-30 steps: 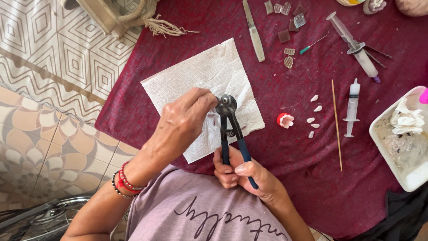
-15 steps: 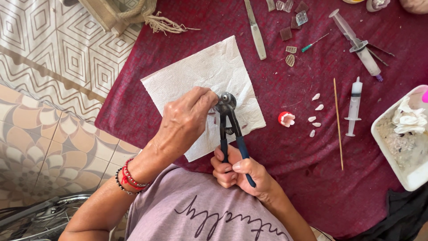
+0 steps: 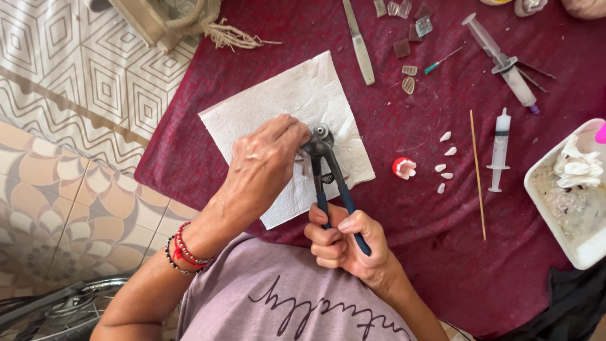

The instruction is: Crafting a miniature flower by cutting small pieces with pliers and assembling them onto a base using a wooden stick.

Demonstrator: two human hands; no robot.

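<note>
- The right hand [image 3: 344, 243] was closed around the blue handles of the nippers [image 3: 328, 177].
- The nippers pointed away from the person, with the round metal head over the white paper towel [image 3: 284, 101].
- The left hand [image 3: 265, 161] was bunched up at the head of the nippers, with its fingertips pinched close together there. It hid whatever small bit it held, so I cannot tell what that was.
- The left wrist wore red and dark bead bracelets [image 3: 183, 252].
- The paper towel lay flat on the dark red cloth [image 3: 404, 240] that covered the desk.
- Just right of the towel sat a small red and white piece [image 3: 404, 167].
- Near it lay a few little white petal shapes [image 3: 445, 161].
- A thin wooden stick [image 3: 478, 173] and a small syringe [image 3: 500, 148] lay beside those.
- A bigger syringe [image 3: 502, 63] lay farther up.
- A white tray [image 3: 571, 202] with white scraps sat at the right edge.
</note>
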